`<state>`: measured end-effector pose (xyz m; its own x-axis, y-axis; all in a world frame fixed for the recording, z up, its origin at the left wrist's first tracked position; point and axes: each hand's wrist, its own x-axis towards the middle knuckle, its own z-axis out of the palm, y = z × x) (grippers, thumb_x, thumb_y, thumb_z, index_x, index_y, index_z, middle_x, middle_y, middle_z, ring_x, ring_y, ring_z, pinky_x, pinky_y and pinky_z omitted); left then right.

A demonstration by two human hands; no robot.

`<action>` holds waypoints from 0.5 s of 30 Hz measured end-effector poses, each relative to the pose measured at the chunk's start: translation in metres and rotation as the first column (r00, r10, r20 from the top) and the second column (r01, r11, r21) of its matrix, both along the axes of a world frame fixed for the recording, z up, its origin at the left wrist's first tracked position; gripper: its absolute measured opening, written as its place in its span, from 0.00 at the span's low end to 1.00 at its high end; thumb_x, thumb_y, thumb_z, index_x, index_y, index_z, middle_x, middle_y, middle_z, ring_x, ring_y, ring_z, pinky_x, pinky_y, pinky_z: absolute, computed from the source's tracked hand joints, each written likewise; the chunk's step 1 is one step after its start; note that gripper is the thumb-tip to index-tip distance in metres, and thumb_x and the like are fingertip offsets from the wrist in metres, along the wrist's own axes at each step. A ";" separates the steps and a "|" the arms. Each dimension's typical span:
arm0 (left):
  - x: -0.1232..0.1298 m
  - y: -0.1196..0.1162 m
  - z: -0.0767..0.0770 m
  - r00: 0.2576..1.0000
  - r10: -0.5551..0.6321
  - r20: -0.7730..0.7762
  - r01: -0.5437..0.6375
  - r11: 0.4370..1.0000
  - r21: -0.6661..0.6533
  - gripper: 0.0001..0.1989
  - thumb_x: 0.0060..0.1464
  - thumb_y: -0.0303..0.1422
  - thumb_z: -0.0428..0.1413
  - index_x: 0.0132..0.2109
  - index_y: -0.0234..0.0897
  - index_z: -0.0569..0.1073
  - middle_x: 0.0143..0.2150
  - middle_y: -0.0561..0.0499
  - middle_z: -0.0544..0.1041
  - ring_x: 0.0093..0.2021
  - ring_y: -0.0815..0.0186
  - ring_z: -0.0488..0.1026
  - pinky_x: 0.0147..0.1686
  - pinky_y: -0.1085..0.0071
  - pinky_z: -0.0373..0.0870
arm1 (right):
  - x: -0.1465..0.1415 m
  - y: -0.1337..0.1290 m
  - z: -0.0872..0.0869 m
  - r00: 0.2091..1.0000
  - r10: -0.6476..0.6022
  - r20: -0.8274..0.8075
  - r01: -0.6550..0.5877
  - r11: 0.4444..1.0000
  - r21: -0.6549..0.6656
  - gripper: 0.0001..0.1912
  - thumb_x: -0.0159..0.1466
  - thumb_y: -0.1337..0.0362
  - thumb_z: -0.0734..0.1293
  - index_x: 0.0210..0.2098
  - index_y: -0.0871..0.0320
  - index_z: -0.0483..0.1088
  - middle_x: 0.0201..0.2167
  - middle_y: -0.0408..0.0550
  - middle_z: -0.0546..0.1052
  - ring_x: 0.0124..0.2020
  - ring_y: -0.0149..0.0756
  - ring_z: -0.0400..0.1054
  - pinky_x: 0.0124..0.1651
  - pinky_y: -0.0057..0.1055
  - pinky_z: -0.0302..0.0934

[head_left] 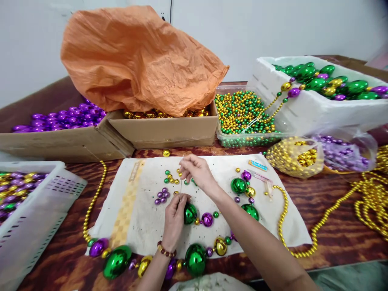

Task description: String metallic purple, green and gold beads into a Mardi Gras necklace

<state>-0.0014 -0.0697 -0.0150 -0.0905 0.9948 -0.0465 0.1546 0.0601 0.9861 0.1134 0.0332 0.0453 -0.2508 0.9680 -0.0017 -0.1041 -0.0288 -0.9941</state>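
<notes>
My left hand (176,212) is closed in a pinch, low over the white cloth (136,218). A thin thread (181,186) rises from its fingertips to my right hand (195,171), whose fingers are pinched at the upper end. Beside my left hand lies a large green bead (190,213), followed by a purple bead (207,219) on a string. Small gold beads (172,180) and purple beads (162,195) lie loose to the left. Nearer me, a strand with a large green bead (117,262) runs under my left forearm.
Behind the cloth stand a cardboard box (163,131) under an orange plastic bag (136,60), a clear tub of small beads (242,115) and a white foam box (321,109). A white basket (45,210) is at left. Gold bead chains (372,202) lie at right.
</notes>
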 end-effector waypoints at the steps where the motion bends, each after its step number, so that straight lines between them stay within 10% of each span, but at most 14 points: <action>1: -0.001 0.001 -0.002 1.000 0.004 -0.009 -0.004 1.000 -0.003 0.11 0.60 0.38 0.52 0.37 0.37 0.75 0.33 0.51 0.73 0.35 0.64 0.67 0.38 0.73 0.62 | 0.000 -0.003 -0.004 0.998 0.055 0.013 -0.054 0.998 -0.012 0.09 0.64 0.58 0.61 0.35 0.58 0.66 0.27 0.41 0.72 0.22 0.27 0.69 0.20 0.20 0.58; 10: -0.003 0.004 -0.008 1.000 -0.001 0.003 0.001 1.000 0.029 0.11 0.59 0.37 0.54 0.43 0.37 0.78 0.41 0.49 0.77 0.43 0.62 0.71 0.44 0.70 0.64 | 0.008 -0.029 -0.022 0.960 0.238 0.150 -0.243 0.970 0.018 0.06 0.59 0.67 0.67 0.25 0.58 0.70 0.24 0.40 0.73 0.29 0.28 0.66 0.33 0.23 0.58; 15: -0.002 0.003 -0.001 1.000 -0.010 -0.006 0.010 0.999 0.046 0.12 0.57 0.38 0.55 0.39 0.36 0.80 0.42 0.45 0.79 0.48 0.58 0.72 0.46 0.66 0.66 | 0.011 -0.023 -0.020 0.965 0.245 0.091 -0.241 0.969 -0.052 0.10 0.68 0.57 0.56 0.35 0.55 0.63 0.25 0.40 0.74 0.22 0.29 0.69 0.23 0.22 0.60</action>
